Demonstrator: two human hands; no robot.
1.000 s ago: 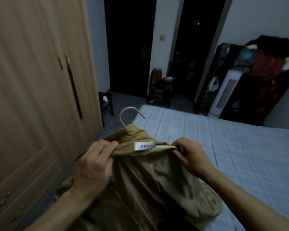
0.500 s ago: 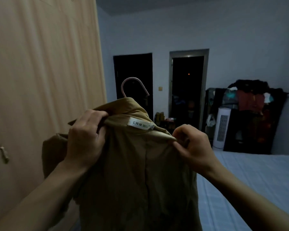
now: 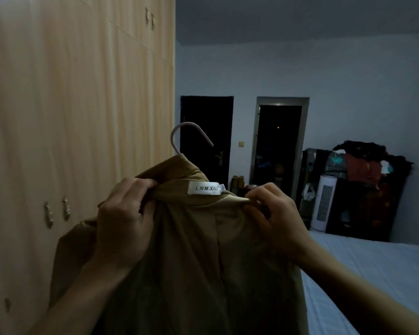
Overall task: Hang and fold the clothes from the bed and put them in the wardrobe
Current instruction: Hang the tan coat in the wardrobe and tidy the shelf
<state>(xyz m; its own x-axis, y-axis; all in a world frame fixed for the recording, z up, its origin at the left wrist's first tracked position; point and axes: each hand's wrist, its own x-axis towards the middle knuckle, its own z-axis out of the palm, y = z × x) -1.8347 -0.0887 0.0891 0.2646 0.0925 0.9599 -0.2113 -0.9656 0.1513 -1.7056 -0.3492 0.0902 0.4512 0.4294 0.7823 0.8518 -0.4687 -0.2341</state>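
Seating tan jacket (image 3: 203, 250) on pink hanger (image 3: 186, 134): left hand (image 3: 124, 221) is gripping one shoulder, right hand (image 3: 273, 218) pinching the collar. Advise evening both shoulders before opening the wardrobe (image 3: 70, 117).

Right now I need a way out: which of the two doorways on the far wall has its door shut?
The left doorway: a dark door with a handle fills it. The right doorway, grey-framed, stands open.

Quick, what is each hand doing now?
Left hand: closed, its grip on the brown garment at the collar.
Right hand: closed, pinching the same collar.
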